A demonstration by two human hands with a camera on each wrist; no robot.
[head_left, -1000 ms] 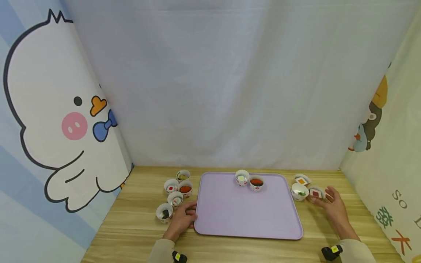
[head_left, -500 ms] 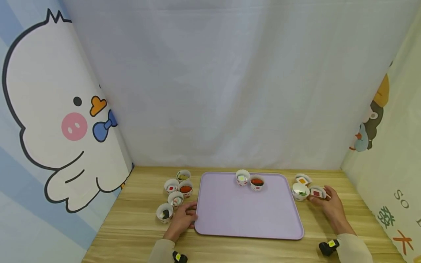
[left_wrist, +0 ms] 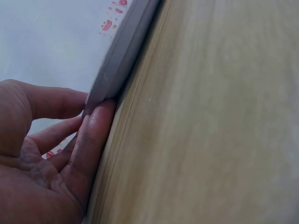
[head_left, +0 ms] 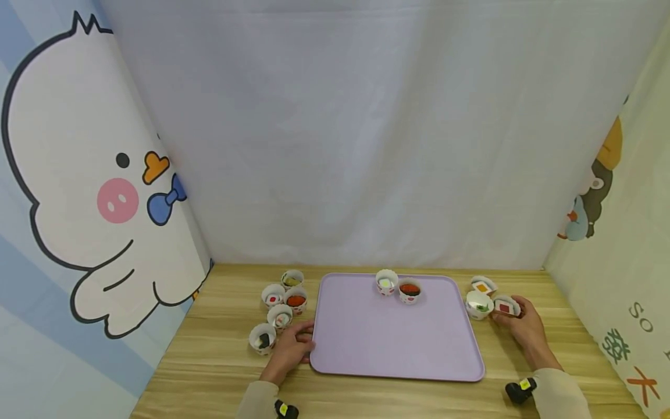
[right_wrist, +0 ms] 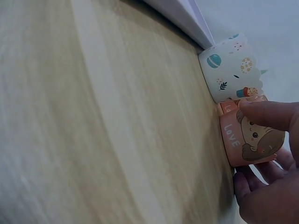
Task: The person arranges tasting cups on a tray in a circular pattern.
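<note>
A lilac tray (head_left: 392, 337) lies on the wooden table. At its left edge my left hand (head_left: 289, 349) pinches the rim between thumb and fingers; in the left wrist view, the thumb and fingertips meet the tray's side (left_wrist: 117, 60). My right hand (head_left: 526, 331) curls round a small cup with a dark red piece (head_left: 505, 306), right of the tray. In the right wrist view this cup (right_wrist: 247, 140) is orange with a cartoon face, the thumb on its near side, and it stands beside a white patterned cup (right_wrist: 231, 67).
Two cups, one with a pale filling (head_left: 386, 283) and one with red (head_left: 409, 290), stand at the tray's back edge. Several cups, among them one with a dark piece (head_left: 262, 339), cluster left of the tray. Another cup with orange (head_left: 483, 286) stands back right. A curtain (head_left: 335, 145) hangs behind.
My right hand has moved slightly left and its fingers have closed round the cup with the dark red piece. My left hand has stayed at the tray's edge.
</note>
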